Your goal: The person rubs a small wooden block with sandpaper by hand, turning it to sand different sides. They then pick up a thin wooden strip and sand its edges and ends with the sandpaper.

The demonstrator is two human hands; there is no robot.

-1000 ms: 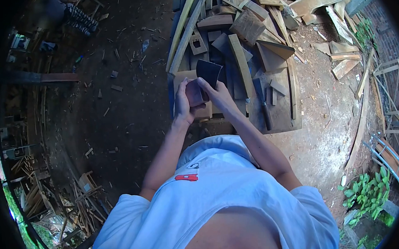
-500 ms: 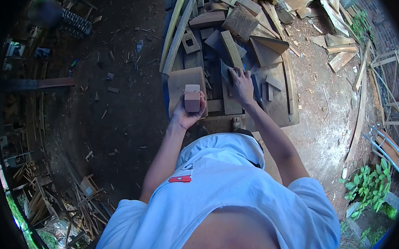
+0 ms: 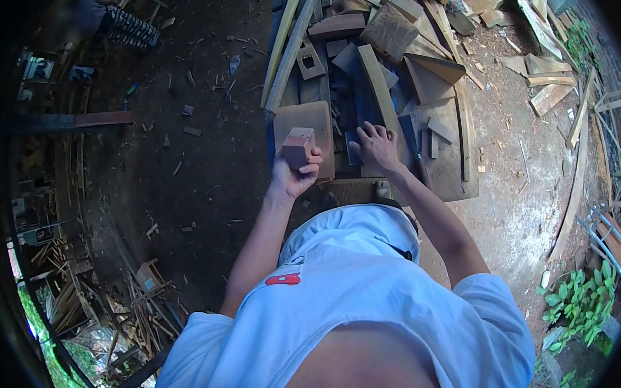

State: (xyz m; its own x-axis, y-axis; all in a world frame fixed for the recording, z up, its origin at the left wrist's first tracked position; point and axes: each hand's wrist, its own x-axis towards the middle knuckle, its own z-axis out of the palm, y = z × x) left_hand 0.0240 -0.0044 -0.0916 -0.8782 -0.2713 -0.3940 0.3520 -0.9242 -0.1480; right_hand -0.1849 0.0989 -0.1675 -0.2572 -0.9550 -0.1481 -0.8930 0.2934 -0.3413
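Note:
My left hand is closed around a reddish-brown wooden block, with its paler end facing up, above a flat square board on the workbench. My right hand is open, its fingers spread over the bench top near the lower end of a long narrow wooden bar. Beside its thumb lies a small dark, bluish flat piece. Right of that hand rests a tool with a dark flat blade and a handle.
Two small wood blocks lie right of the tool. A square block with a hole, wedge-shaped offcuts and long curved strips crowd the bench's far part. Another person is at the far left. Scraps litter the floor.
My right hand has opened and come lower, letting go of the dark flat piece it held upright. My left hand has tilted the block slightly. The whole view has shifted a little rightward.

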